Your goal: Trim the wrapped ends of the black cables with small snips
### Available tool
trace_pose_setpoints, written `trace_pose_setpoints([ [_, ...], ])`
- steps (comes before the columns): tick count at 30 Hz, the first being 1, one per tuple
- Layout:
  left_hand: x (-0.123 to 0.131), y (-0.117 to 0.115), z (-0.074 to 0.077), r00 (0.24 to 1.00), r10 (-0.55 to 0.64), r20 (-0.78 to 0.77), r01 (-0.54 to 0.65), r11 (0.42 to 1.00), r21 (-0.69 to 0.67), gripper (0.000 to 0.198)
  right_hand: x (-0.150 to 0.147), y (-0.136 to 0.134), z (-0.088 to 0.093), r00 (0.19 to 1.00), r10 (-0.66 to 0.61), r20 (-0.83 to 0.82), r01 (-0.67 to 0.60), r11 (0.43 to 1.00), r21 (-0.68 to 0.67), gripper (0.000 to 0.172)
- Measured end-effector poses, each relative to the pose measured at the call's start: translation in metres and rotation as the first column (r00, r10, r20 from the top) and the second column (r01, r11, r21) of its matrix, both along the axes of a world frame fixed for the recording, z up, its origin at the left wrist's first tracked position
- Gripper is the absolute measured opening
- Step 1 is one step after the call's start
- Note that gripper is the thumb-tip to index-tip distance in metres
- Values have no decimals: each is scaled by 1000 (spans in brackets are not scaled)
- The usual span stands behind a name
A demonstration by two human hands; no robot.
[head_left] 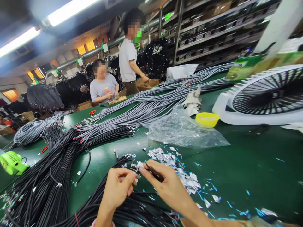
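Low on the green bench [248, 164], your left hand [119, 187] and right hand [167, 186] each pinch-grip a light, floppy black cable [155, 172], best held near its tip.

Fingers [129, 176] of the left hand [117, 189] hide the pinched end of the black cable [134, 170]; the thin dark tool [155, 173] in the right hand [170, 189] is too small to identify.

Layout on the table [248, 164]
From the left hand [118, 189] and right hand [169, 187], joined on a cable end [152, 171], scrap pile [180, 171] lay at 1 o'clock, plastic bag [184, 130] behind it, bowl [207, 119] and fan [265, 97] at 2, cable bundle [47, 183] at 9.
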State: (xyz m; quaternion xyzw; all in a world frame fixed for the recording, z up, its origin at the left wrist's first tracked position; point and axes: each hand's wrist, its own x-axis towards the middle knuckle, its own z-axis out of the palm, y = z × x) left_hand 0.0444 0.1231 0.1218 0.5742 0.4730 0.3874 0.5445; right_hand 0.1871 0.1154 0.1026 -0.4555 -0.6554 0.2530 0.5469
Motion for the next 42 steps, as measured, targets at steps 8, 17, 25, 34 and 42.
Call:
trace_pose_setpoints([
  [8,5,-2,-2,988,154,24,-156,985,78,27,-1,-2,-2,999,47,-1,-47,999,-5,34],
  [17,3,-9,-8,920,328,-214,-130,771,623,15,0,-7,0,999,30,-37,-31,999,-16,39],
  [25,9,-10,-13,809,541,-230,-32,431,902,20,-6,-4,-10,992,-5,-124,-5,996,-85,34],
  [34,13,-14,-22,783,591,-193,-83,407,910,18,-5,-2,-11,974,-1,-229,-62,961,-268,34],
  [42,15,-16,-16,876,457,-152,-217,657,722,17,-4,-12,-7,998,-27,62,16,987,160,17],
])
